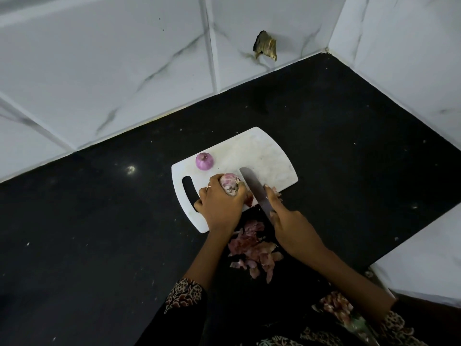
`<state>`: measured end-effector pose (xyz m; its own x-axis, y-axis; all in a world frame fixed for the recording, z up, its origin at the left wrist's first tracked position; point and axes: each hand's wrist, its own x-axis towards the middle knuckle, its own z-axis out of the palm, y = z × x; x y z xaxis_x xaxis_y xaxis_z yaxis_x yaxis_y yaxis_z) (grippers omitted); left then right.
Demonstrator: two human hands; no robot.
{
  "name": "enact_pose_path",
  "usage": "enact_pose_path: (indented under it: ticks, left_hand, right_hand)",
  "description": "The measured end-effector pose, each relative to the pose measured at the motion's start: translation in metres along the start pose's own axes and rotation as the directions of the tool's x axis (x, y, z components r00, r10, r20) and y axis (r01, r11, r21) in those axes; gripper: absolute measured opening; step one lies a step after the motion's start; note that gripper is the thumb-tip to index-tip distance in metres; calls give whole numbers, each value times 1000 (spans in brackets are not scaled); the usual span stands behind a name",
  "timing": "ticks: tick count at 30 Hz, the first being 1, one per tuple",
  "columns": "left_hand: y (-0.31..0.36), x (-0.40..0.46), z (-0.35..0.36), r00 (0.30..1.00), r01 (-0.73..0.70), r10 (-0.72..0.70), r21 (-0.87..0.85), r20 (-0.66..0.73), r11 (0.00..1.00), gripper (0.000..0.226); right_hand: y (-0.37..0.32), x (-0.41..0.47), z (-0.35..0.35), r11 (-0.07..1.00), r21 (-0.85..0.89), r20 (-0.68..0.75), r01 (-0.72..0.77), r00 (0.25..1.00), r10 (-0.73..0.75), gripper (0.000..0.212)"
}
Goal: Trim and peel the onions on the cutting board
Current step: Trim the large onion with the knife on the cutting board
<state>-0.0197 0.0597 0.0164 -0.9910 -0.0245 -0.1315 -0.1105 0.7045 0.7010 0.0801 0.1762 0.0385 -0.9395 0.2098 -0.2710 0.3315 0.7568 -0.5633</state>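
Gripped an unpeeled onion (230,186) in the left hand (220,206), fingers curled round it and pressing it down near the front edge of the white cutting board (264,156), presumably to stop it rolling under the blade. Held the knife (254,187) in the right hand (290,224), fingers wrapped round the handle with the index finger seemingly stretched along the spine, probably for a steadier cut. Set the blade flat-side up just right of the onion, close to one end but apparently not yet through it; likely lined up to trim that end. Left a second onion (204,161), smooth and purple, looking already peeled, standing apart toward the board's far left corner, well away from the knife, perhaps parked there as finished. Heaped papery skins (252,248) off the board on the black countertop (87,233) between the forearms, seemingly to keep the cutting surface free. Judged the work roughly half done.
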Motion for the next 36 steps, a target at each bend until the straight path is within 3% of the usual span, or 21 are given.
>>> enact_pose_path:
  ticks: [7,12,15,17,20,23,29,32,36]
  left_hand:
    - [5,7,0,1000,10,-9,-44,3,999,39]
    - [-6,13,-2,995,92,-75,-383,59,919,52]
    - [-12,13,-1,996,78,-53,-467,66,881,34]
    - [-14,12,1,998,59,-46,-466,40,883,35]
    - [-17,12,4,995,103,-92,-467,47,878,36]
    - [-15,14,2,987,161,-140,-506,79,847,34]
    - [-19,17,3,983,183,-141,-577,117,796,44]
    - [-21,17,5,979,203,-165,-580,119,789,41]
    - [-19,16,3,977,211,-181,-577,110,789,38]
  right_hand:
    - [3,-11,0,994,-107,114,-6,993,18,66]
    - [15,-21,-8,985,-167,187,37,982,-5,73]
    - [19,-23,-12,998,-69,78,-3,997,9,61]
    - [18,-19,-12,998,40,-54,-48,997,51,57]
    - [18,-2,-8,987,139,-199,-75,975,102,25]
    - [19,22,-8,963,257,-248,-75,958,141,25]
    - [10,54,-15,840,538,5,-75,996,86,23]
    - [5,53,-18,812,574,104,-101,993,50,30]
    - [10,43,-19,777,601,342,-188,939,-37,35]
